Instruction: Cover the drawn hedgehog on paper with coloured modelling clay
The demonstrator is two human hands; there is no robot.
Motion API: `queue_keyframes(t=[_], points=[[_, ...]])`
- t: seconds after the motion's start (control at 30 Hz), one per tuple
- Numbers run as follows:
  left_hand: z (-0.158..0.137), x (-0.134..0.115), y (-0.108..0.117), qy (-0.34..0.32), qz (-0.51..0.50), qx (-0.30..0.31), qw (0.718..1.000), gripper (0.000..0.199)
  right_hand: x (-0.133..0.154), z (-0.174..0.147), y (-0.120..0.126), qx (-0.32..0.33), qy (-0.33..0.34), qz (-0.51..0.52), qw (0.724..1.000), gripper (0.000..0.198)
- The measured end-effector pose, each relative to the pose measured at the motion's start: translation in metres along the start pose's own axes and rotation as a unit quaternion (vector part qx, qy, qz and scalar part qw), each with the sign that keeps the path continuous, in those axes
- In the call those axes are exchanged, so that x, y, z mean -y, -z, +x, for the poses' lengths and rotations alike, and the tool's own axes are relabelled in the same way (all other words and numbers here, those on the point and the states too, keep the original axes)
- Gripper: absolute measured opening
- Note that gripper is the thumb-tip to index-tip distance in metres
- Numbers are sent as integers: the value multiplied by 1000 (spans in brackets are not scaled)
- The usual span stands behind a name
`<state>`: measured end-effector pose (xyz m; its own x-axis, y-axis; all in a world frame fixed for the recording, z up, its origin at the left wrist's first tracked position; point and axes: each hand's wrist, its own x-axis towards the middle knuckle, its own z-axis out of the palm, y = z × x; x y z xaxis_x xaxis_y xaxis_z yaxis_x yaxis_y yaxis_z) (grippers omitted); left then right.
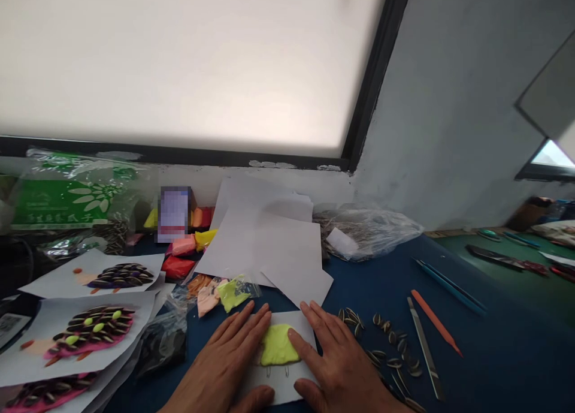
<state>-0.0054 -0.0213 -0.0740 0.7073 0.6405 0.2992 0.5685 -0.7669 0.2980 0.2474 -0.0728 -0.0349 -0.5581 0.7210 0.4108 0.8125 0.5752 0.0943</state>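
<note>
A flattened patch of yellow-green modelling clay (279,345) covers part of a small white paper sheet (275,388) on the blue table. Below the clay, two small leg outlines show on the paper. My left hand (224,359) lies on the sheet's left side with fingers outstretched, its fingertips beside the clay. On the other side, my right hand (339,359) is spread, and its thumb and index finger side touch the clay's right edge. Striped sunflower seeds (395,341) lie scattered just right of my right hand.
Finished seed-hedgehog pictures (85,335) are stacked at left. Clay packets (179,266), loose white sheets (269,239) and a bag of seeds (368,233) stand behind. To the right lie a metal knife (424,347), an orange tool (435,323) and blue tweezers (449,286).
</note>
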Motion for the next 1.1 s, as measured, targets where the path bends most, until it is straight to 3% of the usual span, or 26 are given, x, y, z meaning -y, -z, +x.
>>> queue_keyframes(t=[0.37,0.5,0.7,0.83,0.97,1.1], points=[[0,9,-6,-34,8,-6,999,86,1,4,-1,-4,-5,10,1000,49],[-1,4,-4,-31,13,-6,999,85,2,12,3,11,-4,18,1000,46],[-2,0,-3,0,14,-11,1000,79,0,7,-2,-18,32,28,999,48],[-2,5,-7,-28,9,-2,1000,84,2,4,-5,8,47,41,998,49],[-2,-1,-1,-6,5,-8,1000,82,4,8,-2,48,18,72,996,43],[0,-10,9,7,-3,-4,1000,81,4,12,4,45,25,91,995,44]])
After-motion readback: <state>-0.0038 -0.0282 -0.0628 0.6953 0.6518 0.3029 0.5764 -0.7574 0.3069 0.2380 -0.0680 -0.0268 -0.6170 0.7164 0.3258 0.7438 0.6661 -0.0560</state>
